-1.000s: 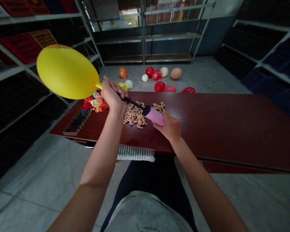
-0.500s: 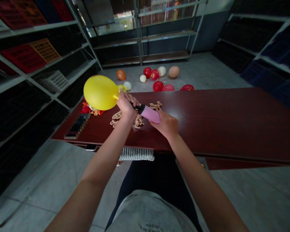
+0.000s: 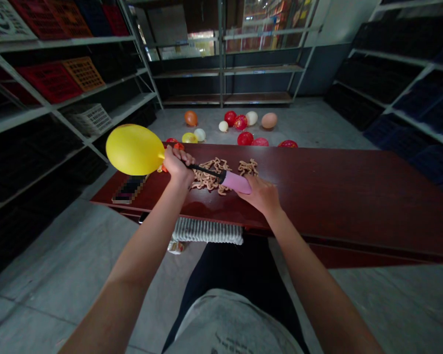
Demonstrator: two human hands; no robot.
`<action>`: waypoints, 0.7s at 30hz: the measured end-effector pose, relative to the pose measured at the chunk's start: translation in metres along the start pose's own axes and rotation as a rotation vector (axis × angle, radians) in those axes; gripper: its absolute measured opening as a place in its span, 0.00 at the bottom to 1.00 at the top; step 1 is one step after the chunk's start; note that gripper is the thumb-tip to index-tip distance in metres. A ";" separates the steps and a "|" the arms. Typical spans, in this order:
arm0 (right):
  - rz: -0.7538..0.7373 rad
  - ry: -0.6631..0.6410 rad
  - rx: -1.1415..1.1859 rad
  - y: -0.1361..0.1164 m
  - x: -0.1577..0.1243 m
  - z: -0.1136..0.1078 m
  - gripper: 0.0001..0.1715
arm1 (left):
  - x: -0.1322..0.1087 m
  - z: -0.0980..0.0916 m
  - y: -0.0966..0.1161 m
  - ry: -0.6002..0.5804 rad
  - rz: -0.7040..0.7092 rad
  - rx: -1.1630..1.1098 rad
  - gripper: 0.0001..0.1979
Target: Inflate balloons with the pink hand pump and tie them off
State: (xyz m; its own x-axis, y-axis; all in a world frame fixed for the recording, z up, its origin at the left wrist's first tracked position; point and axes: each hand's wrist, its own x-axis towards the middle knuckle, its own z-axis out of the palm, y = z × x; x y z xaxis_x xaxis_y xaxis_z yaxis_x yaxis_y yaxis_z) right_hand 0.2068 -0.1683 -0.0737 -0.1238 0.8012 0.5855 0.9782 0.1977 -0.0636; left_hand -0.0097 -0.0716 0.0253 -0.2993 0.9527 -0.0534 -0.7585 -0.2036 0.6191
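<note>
Yellow latex balloon: taut, smooth, rounded, inflated, held in air at L of table, neck pointing toward the L hand. Vs 1 s ago it sits lower in view and looks smaller, now just above table's near-L area.

L hand is clenched around balloon neck and tip of hand pump, fingers closed. Pump runs roughly level, black shaft leading into pink barrel, matte plastic. R hand is against barrel's end; fingers partly hidden, so cannot tell if grasping or only pressing. R hand stays at barrel, as in earlier views.

Under pump: heap of curled tan pieces on dark red glossy table; material unclear, poss. deflated balloons. Red-orange scraps peek out by L wrist. Pixelated patch lies on table at L.

Beyond table, inflated balloons in red, white, peach, orange lie on grey concrete floor. Steel shelves hold plastic crates.
</note>
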 end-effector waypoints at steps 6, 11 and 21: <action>-0.006 -0.001 0.014 0.000 -0.001 0.000 0.20 | 0.009 -0.001 0.042 0.055 0.036 0.014 0.24; 0.000 0.036 0.047 0.001 -0.001 0.004 0.23 | 0.009 0.016 0.057 0.020 0.026 0.014 0.25; 0.171 0.067 0.103 0.011 0.001 0.004 0.24 | 0.000 0.061 0.018 -0.060 0.099 0.050 0.25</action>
State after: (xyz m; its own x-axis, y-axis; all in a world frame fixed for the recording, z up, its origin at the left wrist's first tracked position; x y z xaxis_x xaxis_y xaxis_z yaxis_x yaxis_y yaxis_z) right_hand 0.2171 -0.1631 -0.0773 0.0576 0.7895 0.6110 0.9615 0.1210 -0.2469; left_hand 0.0116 -0.0618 0.0840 -0.3350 0.9406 0.0555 -0.6969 -0.2870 0.6573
